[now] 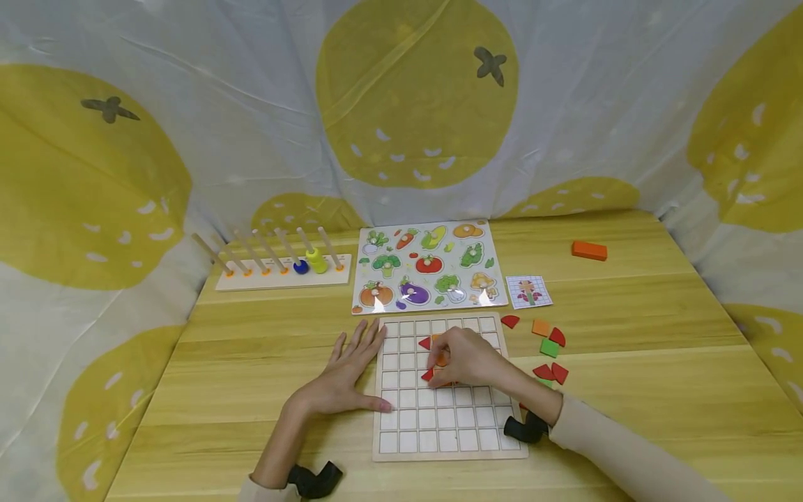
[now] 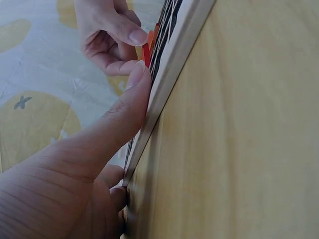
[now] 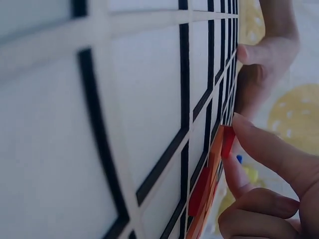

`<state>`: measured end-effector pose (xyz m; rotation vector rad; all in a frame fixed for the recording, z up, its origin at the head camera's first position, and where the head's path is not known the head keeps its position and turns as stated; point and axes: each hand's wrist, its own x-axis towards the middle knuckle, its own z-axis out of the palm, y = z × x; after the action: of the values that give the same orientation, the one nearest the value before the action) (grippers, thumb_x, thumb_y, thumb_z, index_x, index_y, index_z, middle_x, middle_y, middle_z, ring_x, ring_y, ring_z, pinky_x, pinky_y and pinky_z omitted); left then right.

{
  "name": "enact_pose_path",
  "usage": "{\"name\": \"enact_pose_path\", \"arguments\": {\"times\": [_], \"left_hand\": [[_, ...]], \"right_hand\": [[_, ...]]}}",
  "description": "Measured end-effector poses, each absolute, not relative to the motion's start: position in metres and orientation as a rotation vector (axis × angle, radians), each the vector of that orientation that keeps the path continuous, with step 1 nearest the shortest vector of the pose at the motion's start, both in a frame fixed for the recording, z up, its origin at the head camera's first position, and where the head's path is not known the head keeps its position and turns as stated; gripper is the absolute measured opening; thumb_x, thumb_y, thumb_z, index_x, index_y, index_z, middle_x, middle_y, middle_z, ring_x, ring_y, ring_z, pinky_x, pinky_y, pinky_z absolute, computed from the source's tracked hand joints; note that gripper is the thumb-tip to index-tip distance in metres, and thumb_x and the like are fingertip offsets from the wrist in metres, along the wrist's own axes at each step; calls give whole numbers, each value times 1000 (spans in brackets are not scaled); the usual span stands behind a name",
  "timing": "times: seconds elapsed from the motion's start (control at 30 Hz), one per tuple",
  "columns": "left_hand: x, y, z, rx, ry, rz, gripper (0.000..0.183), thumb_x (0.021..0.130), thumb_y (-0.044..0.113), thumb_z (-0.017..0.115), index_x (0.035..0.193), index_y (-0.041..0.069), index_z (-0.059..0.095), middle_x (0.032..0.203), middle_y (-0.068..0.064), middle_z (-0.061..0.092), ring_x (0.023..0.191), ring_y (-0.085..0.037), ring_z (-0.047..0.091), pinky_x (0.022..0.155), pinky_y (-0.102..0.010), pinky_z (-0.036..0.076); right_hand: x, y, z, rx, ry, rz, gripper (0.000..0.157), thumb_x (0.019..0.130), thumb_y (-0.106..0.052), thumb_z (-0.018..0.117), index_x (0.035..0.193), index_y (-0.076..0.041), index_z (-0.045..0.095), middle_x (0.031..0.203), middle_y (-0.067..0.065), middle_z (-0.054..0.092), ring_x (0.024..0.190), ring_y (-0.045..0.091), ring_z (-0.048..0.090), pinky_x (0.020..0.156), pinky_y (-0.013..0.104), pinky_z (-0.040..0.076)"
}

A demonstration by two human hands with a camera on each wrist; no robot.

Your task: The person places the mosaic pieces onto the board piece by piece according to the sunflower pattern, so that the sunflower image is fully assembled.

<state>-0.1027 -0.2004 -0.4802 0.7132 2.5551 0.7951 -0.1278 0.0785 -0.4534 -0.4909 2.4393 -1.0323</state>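
Note:
A pale wooden grid board (image 1: 408, 441) lies on the table with rows of white square cells. Spread along its left edge is my left hand (image 1: 335, 383), fingers straight, thumb on the lower part of the rim. Over the upper middle of the board, my right hand (image 1: 467, 357) pinches a small red tile (image 3: 228, 141) between thumb and forefinger, right at the grid. Another red tile (image 1: 425, 343) sits in a cell above those fingertips. Orange tiles (image 1: 442, 358) nearby are partly hidden by the right hand.
Loose red, green and orange tiles (image 1: 549, 347) lie right of the board. Behind it are a vegetable puzzle board (image 1: 429, 283), a pattern card (image 1: 528, 292) and a peg stand (image 1: 285, 276) with blue and yellow beads. An orange block (image 1: 590, 251) lies at back right.

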Motion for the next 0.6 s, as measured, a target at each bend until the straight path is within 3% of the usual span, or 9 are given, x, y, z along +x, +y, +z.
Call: {"name": "enact_pose_path", "arguments": {"times": [0.27, 0.6], "left_hand": [[-103, -200, -480, 711, 2553, 792, 128, 80, 57, 84, 168, 14, 2, 175, -6, -11, 162, -34, -15, 125, -66, -12], [-103, -200, -480, 712, 2545, 796, 129, 80, 57, 84, 168, 14, 1, 175, -7, -11, 162, -34, -16, 125, -66, -13]], "right_hand": [[-129, 78, -454, -518, 2400, -1063, 18, 73, -16, 95, 79, -18, 78, 76, 0, 57, 74, 17, 50, 61, 25, 35], [-128, 77, -456, -563, 2436, -1066, 16, 74, -14, 94, 76, -19, 79, 67, -5, 57, 68, 12, 48, 57, 22, 33]]}}
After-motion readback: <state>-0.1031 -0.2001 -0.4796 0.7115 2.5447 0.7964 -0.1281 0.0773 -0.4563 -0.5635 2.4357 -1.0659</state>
